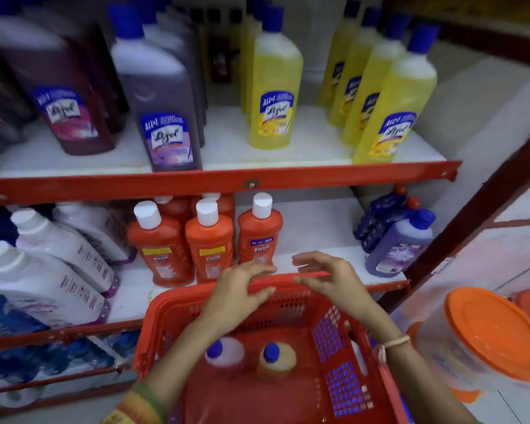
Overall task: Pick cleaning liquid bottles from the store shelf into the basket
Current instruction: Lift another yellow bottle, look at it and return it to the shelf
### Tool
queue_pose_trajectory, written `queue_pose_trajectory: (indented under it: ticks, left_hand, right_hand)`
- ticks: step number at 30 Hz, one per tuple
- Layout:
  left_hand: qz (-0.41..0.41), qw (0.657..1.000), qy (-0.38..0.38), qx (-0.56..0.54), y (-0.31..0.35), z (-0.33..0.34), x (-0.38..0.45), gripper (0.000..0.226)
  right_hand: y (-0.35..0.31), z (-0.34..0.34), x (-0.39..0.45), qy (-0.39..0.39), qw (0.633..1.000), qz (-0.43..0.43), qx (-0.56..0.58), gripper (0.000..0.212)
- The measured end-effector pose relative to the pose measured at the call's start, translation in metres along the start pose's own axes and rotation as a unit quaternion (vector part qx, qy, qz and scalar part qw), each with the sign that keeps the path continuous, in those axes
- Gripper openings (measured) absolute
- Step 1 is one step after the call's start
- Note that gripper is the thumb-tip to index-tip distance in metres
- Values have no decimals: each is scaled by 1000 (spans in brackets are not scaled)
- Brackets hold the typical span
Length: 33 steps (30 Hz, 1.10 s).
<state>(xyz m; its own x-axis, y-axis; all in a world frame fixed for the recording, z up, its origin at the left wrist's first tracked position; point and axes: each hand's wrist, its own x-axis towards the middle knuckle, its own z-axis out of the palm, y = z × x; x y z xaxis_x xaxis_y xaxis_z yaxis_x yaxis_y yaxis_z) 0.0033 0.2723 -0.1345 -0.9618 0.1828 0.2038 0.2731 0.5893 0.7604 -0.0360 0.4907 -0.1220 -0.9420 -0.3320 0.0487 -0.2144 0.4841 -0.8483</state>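
A red plastic basket [172, 304] stands in front of the shelves, low in the view. Two blue-capped bottles stand in it: a pink one [225, 354] and a yellowish one [276, 361]. Both hands hover over the basket's far rim, empty with fingers spread: my left hand [239, 289] and my right hand [325, 275]. Just beyond them, orange bottles with white caps [259, 234] stand on the lower shelf. On the upper shelf are yellow bottles [273, 87] and purple bottles [159, 96] with blue caps.
White bottles [52, 261] lie tilted at the lower left. A lilac bottle [401, 243] and dark blue bottles [380, 218] stand at the lower shelf's right end. A tub with an orange lid [496, 328] sits on the floor at the right. Red shelf edges [251, 182] jut forward.
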Motion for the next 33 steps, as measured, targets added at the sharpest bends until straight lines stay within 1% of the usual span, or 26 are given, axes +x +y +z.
queue_pose_trajectory:
  ticks: [2,4,7,9,12,13,15,16,18,20,22,25,27,29,31,33]
  left_hand:
    - [68,995,60,37,26,-20,21,33]
    - [119,984,120,60,48,-36,42,32]
    - [173,962,189,96,67,-54,74,31]
    - [181,950,223,122,71,-62,92,32]
    - [177,937,244,174,66,-70,114,36]
    - [175,934,246,193,62,-71,121,37]
    - [165,930,235,229,54,-73,132,40]
    - [157,929,224,249,49,-73,136,41]
    - [140,926,209,282,39,-71,143,43]
    - [123,923,201,304,29,-69,147,45]
    - [124,914,198,333,22,-65,147,48]
    - [120,908,196,350,18,-61,146,55]
    - [111,908,196,353,18,-60,146,57]
    - [109,906,201,356,19,-59,148,56]
    - [109,905,205,357,20,-58,149,53]
    - [107,903,207,360,20,-58,149,49]
  right_hand:
    - [-24,-21,10,61,997,-35,35,30]
    - [-44,-43,21,124,988,-74,50,32]
    - [-64,-72,38,234,962,-116,79,35]
    - [-73,-89,48,310,937,-130,98,33]
    - [-75,-111,66,410,895,-132,114,34]
    - [-73,-118,73,438,883,-129,109,39]
    - [-67,-132,92,487,865,-112,52,58]
    - [-64,-138,101,494,864,-91,21,70]
    - [-62,-148,117,482,874,-51,-18,90]
    - [-60,-156,131,455,889,-48,-28,100]
    - [-57,-161,140,424,904,-50,17,99]
    - [-50,-168,145,396,914,-24,87,82]
    - [-45,-174,146,376,920,-10,111,83]
    - [-44,-182,148,339,931,-4,131,86]
    - [-49,-188,149,304,942,-3,144,84]
    - [-56,-187,148,295,944,-9,150,79]
